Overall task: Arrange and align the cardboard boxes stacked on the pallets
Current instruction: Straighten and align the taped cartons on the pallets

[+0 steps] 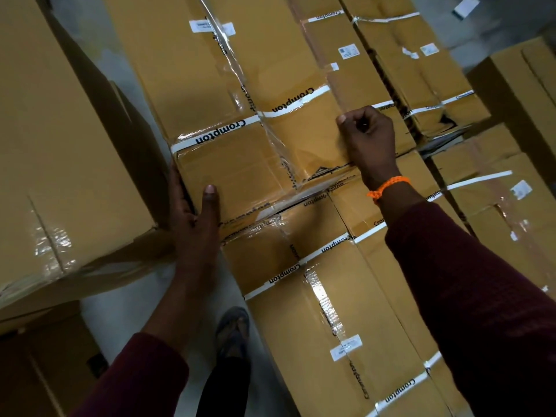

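Left hand [195, 218] is flat on the near corner edge of the long tan strapped cardboard box [240, 164], thumb on top, bracing it. Right hand [368, 139] is clenched on the box's far top edge, likely to square it with the row below.

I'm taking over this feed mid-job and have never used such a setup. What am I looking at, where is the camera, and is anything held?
There is one picture, from a camera worn on a person's head, looking down at their own arms. No machine is involved. Below are long cardboard boxes laid side by side, bound with white straps printed Crompton. The left hand lies open against the side edge of one box, thumb on top. The right hand, with an orange wristband, is closed in a fist on the neighbouring box's top; whether its grip encloses a strap, I cannot tell. A larger box stands at left. A sandalled foot shows on the floor.
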`<state>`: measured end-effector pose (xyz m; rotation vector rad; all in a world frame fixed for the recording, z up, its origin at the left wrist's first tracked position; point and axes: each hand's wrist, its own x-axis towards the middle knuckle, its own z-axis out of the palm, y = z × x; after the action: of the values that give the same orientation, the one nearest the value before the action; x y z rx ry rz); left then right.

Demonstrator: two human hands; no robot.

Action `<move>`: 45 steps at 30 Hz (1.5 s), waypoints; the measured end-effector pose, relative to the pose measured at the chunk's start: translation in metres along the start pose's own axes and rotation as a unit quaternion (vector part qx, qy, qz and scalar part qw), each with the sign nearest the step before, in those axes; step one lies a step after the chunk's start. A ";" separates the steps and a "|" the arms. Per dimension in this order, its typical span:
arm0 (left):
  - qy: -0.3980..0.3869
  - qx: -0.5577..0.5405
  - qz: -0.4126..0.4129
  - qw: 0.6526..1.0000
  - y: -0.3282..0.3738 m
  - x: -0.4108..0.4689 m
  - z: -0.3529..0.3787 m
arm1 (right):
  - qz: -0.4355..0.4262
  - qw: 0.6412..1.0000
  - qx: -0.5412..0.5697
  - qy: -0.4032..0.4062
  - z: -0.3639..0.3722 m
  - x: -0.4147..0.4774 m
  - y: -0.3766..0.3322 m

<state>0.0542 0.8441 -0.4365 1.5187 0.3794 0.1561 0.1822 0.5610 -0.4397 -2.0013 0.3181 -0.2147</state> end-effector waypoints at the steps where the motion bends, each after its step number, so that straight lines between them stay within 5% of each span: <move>1: 0.000 -0.001 -0.002 1.000 0.000 0.000 0.001 | 0.002 1.000 -0.001 0.000 0.000 0.000 0.000; 9: -0.009 0.058 0.010 0.998 -0.007 0.006 -0.004 | -0.012 0.996 -0.089 0.011 -0.005 -0.010 -0.012; 16: -0.003 0.264 0.024 0.964 0.025 -0.040 -0.009 | -0.046 0.963 -0.233 -0.125 -0.069 -0.102 -0.009; 21: -0.115 0.384 0.003 0.916 0.090 -0.140 0.037 | -0.039 0.943 -0.273 -0.185 -0.178 -0.184 -0.003; 26: -0.212 0.483 0.075 0.846 0.162 -0.310 0.137 | -0.063 0.944 -0.278 -0.165 -0.333 -0.277 -0.035; 32: -0.332 0.538 0.139 0.762 0.194 -0.499 0.275 | 0.020 0.949 -0.286 -0.128 -0.529 -0.397 -0.052; 40: -0.418 0.524 0.095 0.736 0.198 -0.636 0.385 | 0.139 0.958 -0.240 -0.064 -0.673 -0.486 -0.006; 45: -0.397 0.507 0.042 0.764 0.198 -0.654 0.440 | 0.175 0.963 -0.190 -0.078 -0.719 -0.469 0.024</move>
<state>-0.3802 0.2231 -0.1424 2.4824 -0.3883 -0.7435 -0.4736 0.0860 -0.1544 -2.2777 0.6417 0.2462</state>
